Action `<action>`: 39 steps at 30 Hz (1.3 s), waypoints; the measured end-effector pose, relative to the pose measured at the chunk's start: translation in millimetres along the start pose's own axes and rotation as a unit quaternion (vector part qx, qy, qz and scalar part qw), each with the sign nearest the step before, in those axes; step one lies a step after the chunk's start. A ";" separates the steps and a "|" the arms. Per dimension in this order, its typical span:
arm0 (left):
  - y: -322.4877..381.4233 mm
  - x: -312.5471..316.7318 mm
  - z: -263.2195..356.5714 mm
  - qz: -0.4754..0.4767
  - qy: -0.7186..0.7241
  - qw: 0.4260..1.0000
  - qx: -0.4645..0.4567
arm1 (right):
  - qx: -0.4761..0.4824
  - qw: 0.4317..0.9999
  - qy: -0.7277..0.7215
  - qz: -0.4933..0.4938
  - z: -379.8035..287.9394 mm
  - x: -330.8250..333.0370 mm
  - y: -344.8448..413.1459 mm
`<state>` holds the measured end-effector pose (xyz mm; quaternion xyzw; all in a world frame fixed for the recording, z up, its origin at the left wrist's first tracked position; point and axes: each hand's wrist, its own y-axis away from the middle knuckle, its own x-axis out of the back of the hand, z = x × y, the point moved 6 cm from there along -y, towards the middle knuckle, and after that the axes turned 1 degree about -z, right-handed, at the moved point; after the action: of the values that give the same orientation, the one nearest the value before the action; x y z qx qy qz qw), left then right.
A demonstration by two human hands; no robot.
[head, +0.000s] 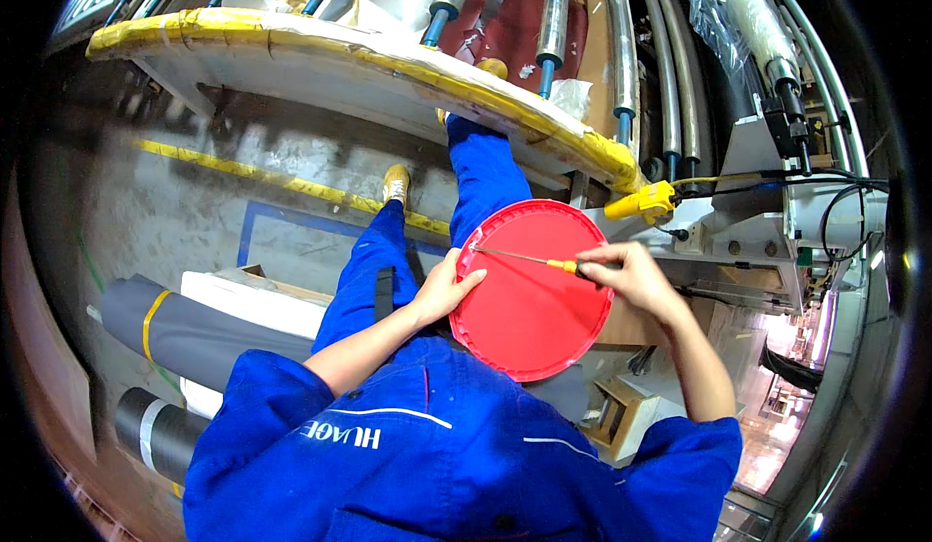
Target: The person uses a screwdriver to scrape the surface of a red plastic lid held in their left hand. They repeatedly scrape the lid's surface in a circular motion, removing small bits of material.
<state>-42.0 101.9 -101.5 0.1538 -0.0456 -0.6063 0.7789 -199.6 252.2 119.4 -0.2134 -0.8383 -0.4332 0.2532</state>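
Observation:
A round red plastic bucket lid lies before me, over my raised right thigh. My left hand grips its left edge, with the thumb on top. My right hand is closed around the dark and yellow handle of a screwdriver. The shaft runs left across the lid, and its tip touches the rim near the upper left, just above my left thumb. What is under the lid is hidden.
A table edge wrapped in yellow tape curves ahead, with metal rollers above it. A yellow pendant control hangs at its right end. Grey rolled sheet material and a white box lie at the left.

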 end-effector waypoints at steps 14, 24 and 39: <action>-12.3 -13.6 -11.3 -0.075 0.154 0.984 -0.037 | 0.132 0.938 0.139 0.290 119.4 -126.8 13.0; -5.2 -7.4 3.2 -0.059 0.123 0.990 -0.015 | 0.028 0.980 0.062 0.188 78.7 -99.4 44.2; 7.5 -3.5 7.4 -0.096 0.117 0.988 0.002 | 0.116 0.944 0.252 0.181 1.9 -44.6 83.3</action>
<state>-37.8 105.5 -91.8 0.2291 0.0593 -0.6560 0.7167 -117.2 292.0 142.8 -0.2144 -0.7392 -0.3191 0.5530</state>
